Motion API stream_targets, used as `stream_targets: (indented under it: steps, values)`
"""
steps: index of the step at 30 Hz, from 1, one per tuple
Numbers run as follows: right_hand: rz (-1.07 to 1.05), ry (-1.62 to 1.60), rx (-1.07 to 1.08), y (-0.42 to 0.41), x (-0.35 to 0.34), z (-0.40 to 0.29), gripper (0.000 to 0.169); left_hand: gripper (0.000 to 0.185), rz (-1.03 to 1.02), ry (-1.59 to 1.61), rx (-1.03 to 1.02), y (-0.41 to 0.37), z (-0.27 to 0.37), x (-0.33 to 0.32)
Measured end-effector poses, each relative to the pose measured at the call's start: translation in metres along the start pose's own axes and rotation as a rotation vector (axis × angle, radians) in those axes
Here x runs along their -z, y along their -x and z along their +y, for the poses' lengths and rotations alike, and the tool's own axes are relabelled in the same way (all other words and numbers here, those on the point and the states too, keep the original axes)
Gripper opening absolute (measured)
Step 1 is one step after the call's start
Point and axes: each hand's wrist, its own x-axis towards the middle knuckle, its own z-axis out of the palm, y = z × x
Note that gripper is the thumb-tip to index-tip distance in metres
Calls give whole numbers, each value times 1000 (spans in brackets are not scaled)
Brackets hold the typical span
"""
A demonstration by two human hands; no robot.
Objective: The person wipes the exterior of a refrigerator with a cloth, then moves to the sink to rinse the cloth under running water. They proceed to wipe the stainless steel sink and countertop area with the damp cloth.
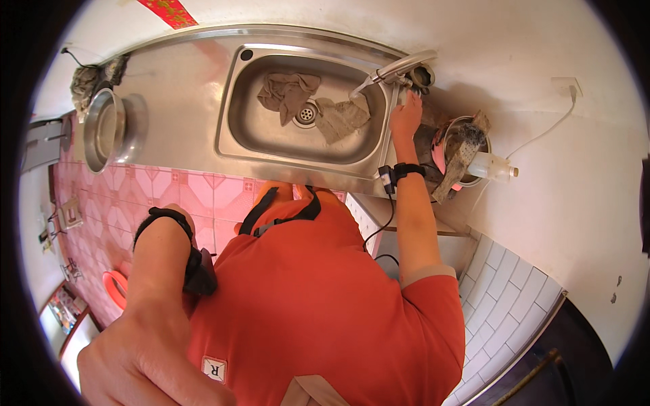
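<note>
At the right rim of the stainless steel sink (222, 131), my right hand (406, 115) has its fingers at the handle of the metal faucet (401, 66). The faucet's spout reaches over the basin, with what looks like water at its tip. Below it a wet grey-brown cloth (343, 121) lies spread beside the drain strainer (306, 114). A second, crumpled cloth (287, 94) rests left of the drain. My left hand (147, 350) is raised close to the camera, away from the sink. Its fingertips are cut off by the bottom of the picture.
A metal basin (104, 131) stands at the counter's left end, near a dark bundle (85, 83). Right of the sink are a pot (459, 129), a worn flat piece (459, 162) across it and a plastic bottle (490, 167). A white cord (546, 129) hangs from the wall socket.
</note>
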Motion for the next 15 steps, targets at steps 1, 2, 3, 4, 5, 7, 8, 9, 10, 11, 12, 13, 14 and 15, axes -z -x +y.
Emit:
stream_targets:
  steps: [1,2,3,4,5,7,8,9,10,11,12,13,14,15]
  values:
    - [-5,-2,12,2,0,0,47,11,7,6,-10,1,1,0]
    - [-10,-4,24,5,1,0,50,11,10,14,-10,1,1,0]
    - [-2,-1,6,7,2,-5,51,12,12,25,-18,1,1,-1]
    - [7,2,-12,8,4,-9,51,14,17,30,16,1,2,-1]
    - [15,6,-30,10,5,-13,52,18,22,36,49,0,2,0]
    - [105,59,29,20,12,-33,52,29,73,3,26,-5,-1,-2]
    - [148,80,66,26,13,-43,52,32,139,-44,-73,-2,-2,-8]
    - [110,18,107,32,11,-52,50,31,277,-136,-351,14,-5,-30]
    - [76,-33,131,42,6,-51,48,31,268,-141,-367,17,-4,-30]
    - [40,-85,158,52,0,-52,47,31,260,-150,-384,19,-3,-30]
    - [-101,-138,110,63,-9,-48,44,33,111,-74,-140,9,3,-6]
    - [-245,-195,71,71,-18,-48,41,30,21,-1,-12,4,6,6]
    - [-387,-253,33,78,-26,-47,38,28,-60,59,121,-1,9,17]
    - [-514,-225,-10,85,-37,-42,37,22,-83,125,143,-3,9,22]
